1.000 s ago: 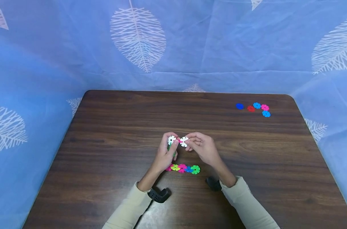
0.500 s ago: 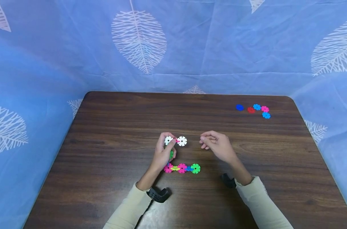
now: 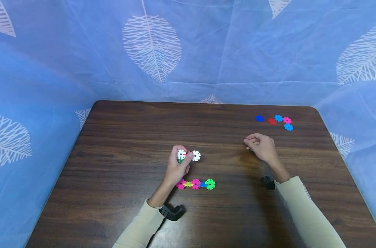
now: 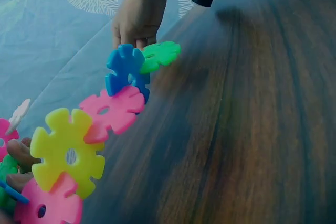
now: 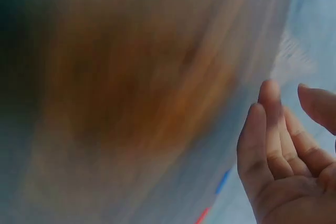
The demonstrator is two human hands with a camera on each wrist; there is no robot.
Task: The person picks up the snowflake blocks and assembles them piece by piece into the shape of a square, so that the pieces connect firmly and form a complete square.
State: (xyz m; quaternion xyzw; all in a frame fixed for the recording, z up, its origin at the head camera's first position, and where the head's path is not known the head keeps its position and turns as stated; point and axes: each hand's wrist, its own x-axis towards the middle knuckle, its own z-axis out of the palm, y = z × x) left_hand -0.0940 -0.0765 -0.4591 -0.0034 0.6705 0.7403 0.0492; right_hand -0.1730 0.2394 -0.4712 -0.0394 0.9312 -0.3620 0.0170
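My left hand (image 3: 175, 168) grips a joined chain of notched flower-shaped plastic discs. Two white discs, one at the thumb (image 3: 196, 156) and one at the fingers (image 3: 181, 154), show with a bit of pink between them. From the hand the chain runs on through a yellow disc (image 4: 52, 140), a pink disc (image 4: 118, 111), a blue disc (image 4: 122, 65) and a green disc (image 4: 161, 53). Fingers hide part of a green piece. My right hand (image 3: 262, 146) holds nothing; in the right wrist view its fingers (image 5: 254, 145) are loosely bent, with the thumb apart.
Toward the table's far right corner lie loose discs: a dark blue one (image 3: 260, 119), a red one (image 3: 272, 121), a pink one (image 3: 287, 120) and two light blue ones, the nearer (image 3: 288, 127) below the pink. A patterned blue cloth (image 3: 225, 51) hangs behind the brown table (image 3: 129, 131).
My right hand has let go of the white disc and moved right and away toward the loose discs. The left hand keeps the chain and has shifted slightly left.
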